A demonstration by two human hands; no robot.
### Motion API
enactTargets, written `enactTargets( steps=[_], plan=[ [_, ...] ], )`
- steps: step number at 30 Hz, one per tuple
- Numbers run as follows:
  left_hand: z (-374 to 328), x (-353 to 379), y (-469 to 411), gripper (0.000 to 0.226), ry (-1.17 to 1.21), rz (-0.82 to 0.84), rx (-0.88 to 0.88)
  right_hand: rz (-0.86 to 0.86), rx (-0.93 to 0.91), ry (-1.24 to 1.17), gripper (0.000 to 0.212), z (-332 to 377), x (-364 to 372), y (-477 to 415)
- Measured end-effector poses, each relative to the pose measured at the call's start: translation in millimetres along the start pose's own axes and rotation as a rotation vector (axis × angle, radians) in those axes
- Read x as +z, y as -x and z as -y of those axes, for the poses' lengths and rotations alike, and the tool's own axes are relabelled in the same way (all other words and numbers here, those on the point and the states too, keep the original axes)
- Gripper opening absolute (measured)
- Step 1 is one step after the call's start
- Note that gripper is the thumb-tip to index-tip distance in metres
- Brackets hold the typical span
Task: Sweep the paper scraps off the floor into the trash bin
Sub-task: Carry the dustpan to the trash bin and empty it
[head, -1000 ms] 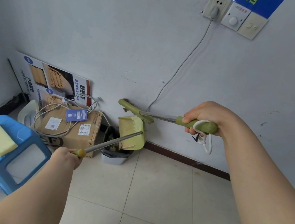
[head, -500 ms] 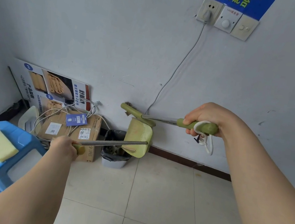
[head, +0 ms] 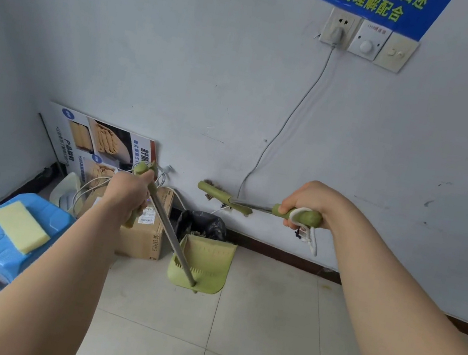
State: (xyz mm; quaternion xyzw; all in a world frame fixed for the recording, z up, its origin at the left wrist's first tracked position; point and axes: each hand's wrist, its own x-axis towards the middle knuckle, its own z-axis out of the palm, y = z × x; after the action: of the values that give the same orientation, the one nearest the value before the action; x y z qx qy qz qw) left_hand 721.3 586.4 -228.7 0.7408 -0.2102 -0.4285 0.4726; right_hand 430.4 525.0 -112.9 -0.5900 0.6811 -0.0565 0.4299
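Observation:
My left hand grips the green handle of a long-handled dustpan. Its metal rod slants down to the green pan, which stands on the floor tiles just in front of the trash bin. The bin is small, lined with a black bag, and holds scraps. My right hand grips the green handle of the broom, held level in the air. The broom's head points left and hangs above the bin, close to the wall. No paper scraps show on the tiles.
A cardboard box with coiled cables sits left of the bin, a poster board behind it. A blue plastic stool with a yellow pad stands at the left. A cable runs down the wall from a socket. A dark skirting board lines the wall.
My left hand rose and swung the dustpan from tipped over the bin down to upright on the floor in front of it. The broom in my right hand stayed level.

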Motion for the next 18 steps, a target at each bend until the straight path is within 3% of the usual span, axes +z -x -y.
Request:
enactTargets(
  steps=[7, 18],
  plan=[
    [1.4, -19.8, 4.4, 0.039, -0.275, 0.053, 0.137, 0.169, 0.159, 0.172, 0.005, -28.4, 60.9, -30.5],
    [3.7, -24.7, -0.1, 0.043, -0.427, 0.062, 0.283, 0.211, 0.185, -0.014, 0.012, -26.7, 47.9, -28.5]
  ],
)
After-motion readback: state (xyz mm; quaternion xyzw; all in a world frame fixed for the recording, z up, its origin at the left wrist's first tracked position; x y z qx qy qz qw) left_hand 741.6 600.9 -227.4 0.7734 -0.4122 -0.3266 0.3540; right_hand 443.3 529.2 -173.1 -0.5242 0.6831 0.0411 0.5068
